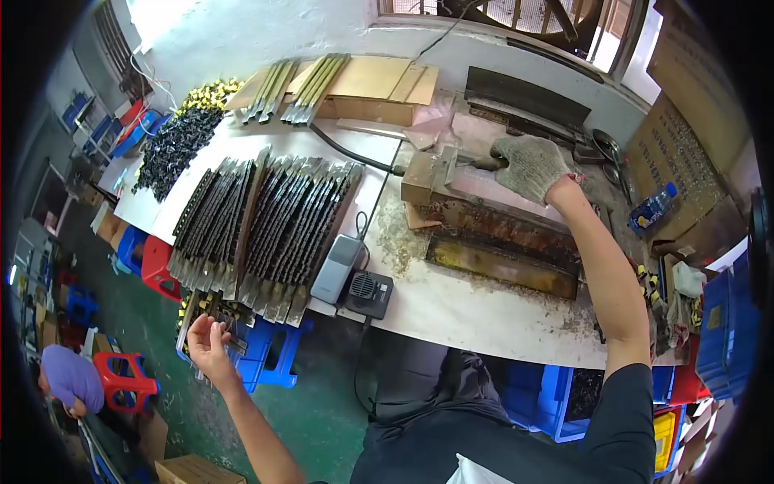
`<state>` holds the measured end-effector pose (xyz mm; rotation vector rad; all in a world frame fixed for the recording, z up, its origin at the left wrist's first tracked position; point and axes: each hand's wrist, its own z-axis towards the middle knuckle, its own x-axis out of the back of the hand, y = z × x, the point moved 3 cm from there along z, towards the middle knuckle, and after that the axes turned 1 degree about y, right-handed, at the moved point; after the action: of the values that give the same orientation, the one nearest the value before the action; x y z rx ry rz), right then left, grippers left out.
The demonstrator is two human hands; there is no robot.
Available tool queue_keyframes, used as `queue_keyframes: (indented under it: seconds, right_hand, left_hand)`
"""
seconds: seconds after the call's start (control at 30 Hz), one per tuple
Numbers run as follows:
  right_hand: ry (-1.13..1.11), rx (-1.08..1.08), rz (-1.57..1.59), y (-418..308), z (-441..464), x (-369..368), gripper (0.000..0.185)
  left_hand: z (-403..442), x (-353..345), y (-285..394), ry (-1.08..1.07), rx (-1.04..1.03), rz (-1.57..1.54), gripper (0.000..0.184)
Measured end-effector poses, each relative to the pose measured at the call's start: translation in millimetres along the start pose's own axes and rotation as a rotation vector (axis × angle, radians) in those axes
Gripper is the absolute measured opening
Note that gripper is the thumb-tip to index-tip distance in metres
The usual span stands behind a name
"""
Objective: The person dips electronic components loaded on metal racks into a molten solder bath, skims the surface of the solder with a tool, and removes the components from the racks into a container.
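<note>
My right hand (532, 167), in a grey knitted glove, is closed round the dark handle (482, 162) of a tool with a flat metal end (451, 165). That end rests at a wooden block (417, 179) beside a long, stained metal trough (504, 266). My left hand (211, 347) is bare, with thumb and fingers curled together below the table's front edge. Whatever is in those fingers is too small to make out. Just above it lie rows of metal strips (282, 198) carrying dark pieces. More strips and yellow pieces (187, 310) sit in a container beneath.
A grey power bank (338, 266) and a black box-shaped device (369, 294) stand mid-table, with cables. Heaps of black parts (177, 149) and yellow parts (211, 95) lie at the back left. A blue-labelled bottle (653, 208) stands right. Another person (72, 379) is at far left.
</note>
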<state>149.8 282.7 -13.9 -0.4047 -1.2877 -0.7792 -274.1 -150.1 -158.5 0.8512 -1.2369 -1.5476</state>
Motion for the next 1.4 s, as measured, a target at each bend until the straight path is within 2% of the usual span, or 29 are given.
queue_keyframes:
  seconds: [0.13,0.23,0.37,0.43,0.5,0.53,0.57,0.63,0.7,0.73,0.77,0.8,0.83,0.93,1.2,1.3,1.4]
  right_hand:
    - [0.045,0.01,-0.024,1.6,1.5,-3.3,0.02]
    - [-0.023,0.007,-0.017,-0.2,10.5,-15.7,0.019]
    - [0.006,0.016,-0.01,-0.6,8.4,-17.6,0.02]
    - [-0.035,-0.02,0.0,-3.7,8.6,-16.7,0.02]
    - [-0.034,0.029,0.01,-1.4,6.1,-17.1,0.022]
    - [-0.004,0.036,0.022,0.5,5.0,-17.8,0.023]
    - [0.028,0.042,0.036,-1.4,5.9,-17.3,0.024]
    - [-0.024,0.037,0.022,-9.3,7.5,-10.9,0.027]
    - [-0.06,0.0,-0.009,-8.6,4.6,-8.1,0.034]
    - [-0.052,0.013,0.007,-8.1,5.5,-7.6,0.031]
    - [-0.039,0.02,0.021,-5.6,5.2,-6.8,0.029]
    - [-0.083,-0.083,0.064,0.5,6.9,-9.9,0.026]
    - [0.027,-0.011,0.07,4.3,4.5,-11.3,0.024]
    - [-0.061,0.006,-0.017,-1.1,6.9,-5.1,0.024]
    - [-0.069,-0.009,-0.029,8.5,-0.8,-1.1,0.027]
    - [-0.027,0.066,0.021,28.9,0.6,-14.9,0.027]
    - [0.0,0.071,0.028,33.4,-6.6,-10.1,0.027]
  left_hand:
    - [1.1,6.6,-9.6,0.025,0.038,-0.013,0.027]
    - [2.2,-2.6,-12.1,0.014,0.046,-0.013,0.028]
    - [-7.8,-15.8,9.1,0.001,-0.037,-0.03,0.029]
    - [-28.5,-32.4,55.9,-0.078,-0.188,-0.069,0.028]
    - [-59.5,-57.4,126.7,-0.371,-0.3,-0.306,0.034]
    - [-79.7,-72.5,161.4,-0.525,-0.317,-0.422,0.044]
    - [-94.5,-78.9,180.4,-0.769,-0.355,-0.516,0.042]
    - [-114.5,-106.1,212.4,-1.252,-0.37,-0.91,0.039]
    - [-139.6,-124.4,219.4,-1.482,-0.333,-1.227,0.031]
    - [-148.5,-134.7,217.4,-1.573,-0.305,-1.226,0.029]
    - [-156.5,-143.7,214.7,-1.671,-0.279,-1.221,0.035]
    - [-170.9,-145.9,212.4,-1.76,-0.207,-1.24,0.039]
    - [-187.4,-143.7,209.0,-1.846,-0.138,-1.247,0.044]
    - [-207.2,-128.1,207.2,-1.825,-0.101,-1.302,0.048]
    - [-206.5,-112.8,204.8,-1.802,-0.085,-1.252,0.049]
    - [-199.3,-110.4,207.1,-1.778,-0.133,-1.172,0.049]
    - [-198.5,-110.2,184.6,-1.875,-0.024,-0.967,0.055]
